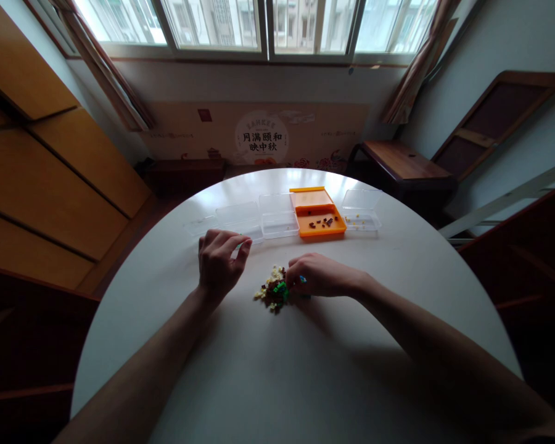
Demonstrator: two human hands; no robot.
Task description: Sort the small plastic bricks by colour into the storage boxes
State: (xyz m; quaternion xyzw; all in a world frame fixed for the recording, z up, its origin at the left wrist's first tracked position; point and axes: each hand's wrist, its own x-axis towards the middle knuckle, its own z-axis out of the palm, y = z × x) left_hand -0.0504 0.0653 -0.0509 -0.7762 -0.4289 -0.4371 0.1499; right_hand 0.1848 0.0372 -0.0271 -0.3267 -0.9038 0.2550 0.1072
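Note:
A small heap of tiny building bricks (274, 288), in cream, dark brown and green, lies on the white round table (268, 370). My right hand (321, 274) reaches in from the right, its fingers pinched together at the heap's right edge; what they hold, if anything, is hidden. My left hand (222, 259) hovers to the upper left of the heap, in front of a clear plastic box (240, 216). Its thumb and forefinger meet at the tips, and anything between them is too small to make out.
Beyond the heap stands an open orange box (322, 233) with several dark brown pieces. To its right, an open clear box (363, 221) holds a few yellow pieces; another clear box (279, 225) is on its left. A wooden side table (404, 160) stands behind.

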